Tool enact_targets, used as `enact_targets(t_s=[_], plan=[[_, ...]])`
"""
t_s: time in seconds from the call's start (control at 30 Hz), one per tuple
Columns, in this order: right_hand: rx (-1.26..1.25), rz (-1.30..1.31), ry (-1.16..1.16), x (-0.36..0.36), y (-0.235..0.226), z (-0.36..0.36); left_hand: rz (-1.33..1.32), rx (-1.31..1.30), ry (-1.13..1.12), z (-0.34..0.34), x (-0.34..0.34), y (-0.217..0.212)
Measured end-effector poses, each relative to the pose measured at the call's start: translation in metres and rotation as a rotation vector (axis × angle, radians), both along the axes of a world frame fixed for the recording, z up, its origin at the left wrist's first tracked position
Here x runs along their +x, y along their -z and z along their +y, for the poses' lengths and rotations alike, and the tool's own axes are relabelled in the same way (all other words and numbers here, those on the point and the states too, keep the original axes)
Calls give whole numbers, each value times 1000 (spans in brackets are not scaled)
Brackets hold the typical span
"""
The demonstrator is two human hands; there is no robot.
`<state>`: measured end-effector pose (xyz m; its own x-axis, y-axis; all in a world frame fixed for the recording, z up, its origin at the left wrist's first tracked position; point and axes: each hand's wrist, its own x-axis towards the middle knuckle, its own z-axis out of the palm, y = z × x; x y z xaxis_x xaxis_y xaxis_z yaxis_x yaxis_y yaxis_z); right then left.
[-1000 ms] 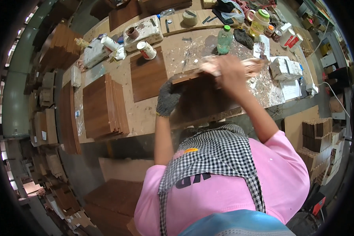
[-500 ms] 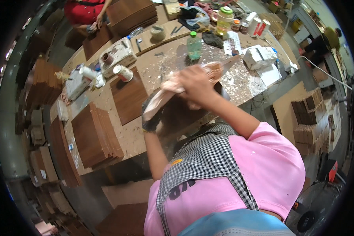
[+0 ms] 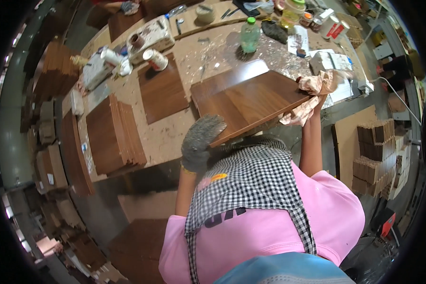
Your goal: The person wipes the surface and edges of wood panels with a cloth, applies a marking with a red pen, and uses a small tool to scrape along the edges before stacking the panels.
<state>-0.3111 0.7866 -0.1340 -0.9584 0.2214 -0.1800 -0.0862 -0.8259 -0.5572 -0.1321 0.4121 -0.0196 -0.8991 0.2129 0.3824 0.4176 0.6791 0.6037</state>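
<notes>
Gripping from both ends, the person holds a dark brown wooden board [image 3: 251,102] lifted off the bench in front of the chest. One hand, the left hand [image 3: 199,139], wears a grey work glove and clasps the board's near lower corner, fingers curled over the edge. At the far right corner, the right hand [image 3: 317,87] is mostly hidden under a crumpled pinkish rag [image 3: 312,97] that it presses against the board's edge; whether the fingers close round the wood itself cannot be told.

Its long axis runs from lower left to upper right, roughly across the body, with the broad glossy face turned up toward the camera and catching a pale sheen along the far edge. It tilts, the left corner lower and nearer the checked apron [image 3: 251,184].

Beneath it lies a dusty workbench [image 3: 175,137], spattered with pale flecks. A second brown panel [image 3: 163,92] lies flat on the bench to the left, and a stack of similar panels [image 3: 113,135] sits nearer the bench's left end. A green-capped plastic bottle [image 3: 249,34] stands beyond the board, with a small tin [image 3: 155,59] and cluttered containers toward the back. More stacked wooden pieces [image 3: 376,156] stand on the floor to the right.
</notes>
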Motion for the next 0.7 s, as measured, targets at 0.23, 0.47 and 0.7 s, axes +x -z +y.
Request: enact_targets(t_s=[0.23,0.47,0.7], plan=[[1709,181,-183,-24,170,78,185,-217,-65,-6,13,81],[1739,375,-187,-30,89,91,-12,-165,-185,-16,41,111],[1847,723,-1159,56,-71,-184,-365,-35,-489,-14,62,255]])
